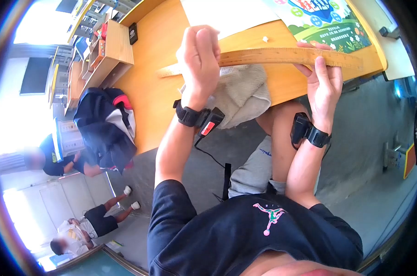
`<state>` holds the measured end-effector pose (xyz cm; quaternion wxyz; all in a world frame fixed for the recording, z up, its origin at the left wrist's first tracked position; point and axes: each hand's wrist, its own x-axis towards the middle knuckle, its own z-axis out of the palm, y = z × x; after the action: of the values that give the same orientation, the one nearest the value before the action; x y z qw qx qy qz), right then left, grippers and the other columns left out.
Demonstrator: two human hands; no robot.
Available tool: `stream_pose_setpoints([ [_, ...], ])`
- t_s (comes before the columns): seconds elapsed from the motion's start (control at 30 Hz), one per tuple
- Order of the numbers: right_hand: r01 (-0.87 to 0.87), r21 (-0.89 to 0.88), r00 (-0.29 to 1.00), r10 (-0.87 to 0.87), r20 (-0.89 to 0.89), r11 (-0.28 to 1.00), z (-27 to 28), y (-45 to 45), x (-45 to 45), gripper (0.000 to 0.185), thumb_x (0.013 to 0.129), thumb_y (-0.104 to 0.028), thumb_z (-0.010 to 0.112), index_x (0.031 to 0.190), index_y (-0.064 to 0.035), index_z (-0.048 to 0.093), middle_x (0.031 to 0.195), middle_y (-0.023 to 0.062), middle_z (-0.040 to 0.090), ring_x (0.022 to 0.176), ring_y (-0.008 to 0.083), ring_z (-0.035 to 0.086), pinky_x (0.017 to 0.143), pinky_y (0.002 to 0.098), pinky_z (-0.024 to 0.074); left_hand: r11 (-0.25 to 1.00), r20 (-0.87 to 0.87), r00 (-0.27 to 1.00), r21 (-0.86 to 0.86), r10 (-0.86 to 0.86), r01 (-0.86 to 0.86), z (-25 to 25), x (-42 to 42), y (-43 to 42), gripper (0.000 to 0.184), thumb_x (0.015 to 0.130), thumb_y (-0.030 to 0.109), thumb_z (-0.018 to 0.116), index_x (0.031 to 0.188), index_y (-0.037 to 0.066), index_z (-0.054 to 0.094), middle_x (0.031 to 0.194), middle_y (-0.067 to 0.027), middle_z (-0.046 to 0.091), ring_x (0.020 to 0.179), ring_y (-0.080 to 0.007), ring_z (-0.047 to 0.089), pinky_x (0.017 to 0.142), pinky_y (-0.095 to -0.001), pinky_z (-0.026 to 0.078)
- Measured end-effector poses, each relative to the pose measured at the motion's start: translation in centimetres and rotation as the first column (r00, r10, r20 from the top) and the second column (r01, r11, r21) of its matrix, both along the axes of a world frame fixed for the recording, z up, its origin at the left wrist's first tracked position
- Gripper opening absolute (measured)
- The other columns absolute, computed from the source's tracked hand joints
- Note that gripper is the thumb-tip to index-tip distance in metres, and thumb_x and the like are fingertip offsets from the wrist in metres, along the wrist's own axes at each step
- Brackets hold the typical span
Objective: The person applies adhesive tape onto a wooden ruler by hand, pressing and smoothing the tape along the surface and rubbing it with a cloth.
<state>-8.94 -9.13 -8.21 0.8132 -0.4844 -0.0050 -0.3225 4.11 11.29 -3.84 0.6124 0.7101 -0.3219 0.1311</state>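
A long yellowish wooden ruler (263, 56) spans both hands above the table, its far-left tip showing past my left hand. My left hand (199, 64) is closed in a fist where the ruler passes; its fingers hide that stretch. My right hand (326, 83) grips the ruler near its other end, with the thumb in front and fingers behind. Beside and below my left hand, a beige-grey cloth (245, 94) drapes over the table edge. Whether my left fingers also touch the cloth is hidden.
On the wooden table (158, 50) are a white sheet (231, 16), a green printed poster (333, 30), a small white scrap (265, 39) and a black case (133, 33). A wooden organiser (118, 43) and dark jacket (105, 124) are left. Two people are further left.
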Motion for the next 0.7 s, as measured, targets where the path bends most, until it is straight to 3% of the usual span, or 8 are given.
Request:
stream_pose_setpoints([
  [0.03,0.015,0.012,1.0,-0.015,-0.004,1.0,0.0,0.1,0.0,0.027,0.102,-0.014,0.047,0.126,-0.0006,0.047,0.121,0.0232,0.06,0.118,0.0283,0.059,0.094,0.0411,0.0558,1.0,0.005,1.0,-0.002,0.014,-0.014,-0.1,0.1,-0.1,0.026,0.106,0.015,0.04,0.096,-0.002,0.057,0.07,-0.0037,0.052,0.056,-0.0086,0.048,0.051,-0.0223,0.042],
  [0.1,0.014,0.011,1.0,-0.013,-0.01,1.0,0.2,0.2,0.0,0.028,0.102,-0.013,0.047,0.127,-0.0005,0.047,0.122,0.0234,0.06,0.119,0.0285,0.059,0.094,0.0413,0.0558,1.0,0.114,0.993,-0.002,-0.008,0.009,-0.3,0.7,-0.4,0.024,0.105,0.01,0.042,0.111,-0.004,0.059,0.078,-0.0048,0.056,0.064,-0.0108,0.055,0.06,-0.0235,0.048],
  [0.13,0.027,0.011,0.999,-0.027,-0.022,1.0,0.3,0.2,0.0,0.028,0.102,-0.013,0.047,0.127,-0.0003,0.047,0.123,0.0236,0.059,0.119,0.0286,0.058,0.094,0.0415,0.0557,0.996,0.103,0.995,0.093,-0.011,0.002,-0.1,0.5,-0.1,0.026,0.103,0.006,0.043,0.121,-0.003,0.059,0.081,-0.0047,0.058,0.07,-0.0114,0.058,0.067,-0.0246,0.051],
  [0.3,0.038,-0.006,0.998,-0.039,-0.043,0.999,0.6,0.4,-0.1,0.027,0.103,-0.013,0.045,0.127,-0.0003,0.047,0.125,0.024,0.058,0.119,0.029,0.058,0.094,0.0423,0.0559,0.991,0.097,0.993,0.115,-0.074,0.063,0.1,-0.2,-0.5,0.025,0.103,0.006,0.045,0.122,-0.002,0.059,0.093,-0.0071,0.065,0.076,-0.0112,0.062,0.071,-0.0252,0.053],
  [0.4,0.054,-0.01,0.997,-0.054,-0.056,0.998,0.7,0.5,-0.2,0.027,0.103,-0.012,0.044,0.127,-0.001,0.047,0.125,0.0236,0.058,0.119,0.0294,0.058,0.094,0.0421,0.0561,0.976,-0.062,0.979,-0.108,-0.195,0.188,0.1,-1.3,-1.4,0.022,0.099,0.004,0.052,0.119,-0.003,0.06,0.105,-0.0133,0.07,0.078,-0.0104,0.064,0.072,-0.0224,0.054],
  [0.53,0.051,0.0,0.997,-0.051,-0.065,0.999,0.8,0.5,-0.2,0.026,0.103,-0.012,0.044,0.127,-0.0018,0.048,0.124,0.0234,0.058,0.12,0.0297,0.058,0.094,0.0417,0.0563,0.965,-0.249,0.933,-0.085,-0.261,0.248,-0.6,-1.4,-1.1,0.019,0.098,0.006,0.057,0.115,-0.002,0.062,0.092,-0.0094,0.07,0.073,-0.0086,0.062,0.066,-0.0209,0.052],
  [0.63,0.054,-0.001,0.997,-0.054,-0.062,0.999,0.7,0.6,-0.1,0.026,0.104,-0.012,0.044,0.127,-0.0019,0.048,0.124,0.0232,0.058,0.12,0.0297,0.058,0.094,0.0415,0.0563,0.959,-0.249,0.934,0.062,-0.254,0.277,-0.3,-1.4,-0.9,0.017,0.097,0.008,0.059,0.111,-0.001,0.065,0.082,-0.0046,0.068,0.068,-0.0058,0.058,0.059,-0.0197,0.049],
  [0.7,0.062,-0.005,0.996,-0.062,-0.063,0.998,0.7,0.6,-0.2,0.026,0.104,-0.012,0.044,0.127,-0.002,0.048,0.124,0.0231,0.059,0.119,0.0296,0.058,0.094,0.0414,0.0563,0.942,-0.192,0.973,0.283,-0.129,0.18,0.4,-1.8,-0.7,0.017,0.099,0.009,0.057,0.109,0.001,0.067,0.076,-0.0013,0.066,0.065,-0.0036,0.055,0.058,-0.0184,0.047],
])
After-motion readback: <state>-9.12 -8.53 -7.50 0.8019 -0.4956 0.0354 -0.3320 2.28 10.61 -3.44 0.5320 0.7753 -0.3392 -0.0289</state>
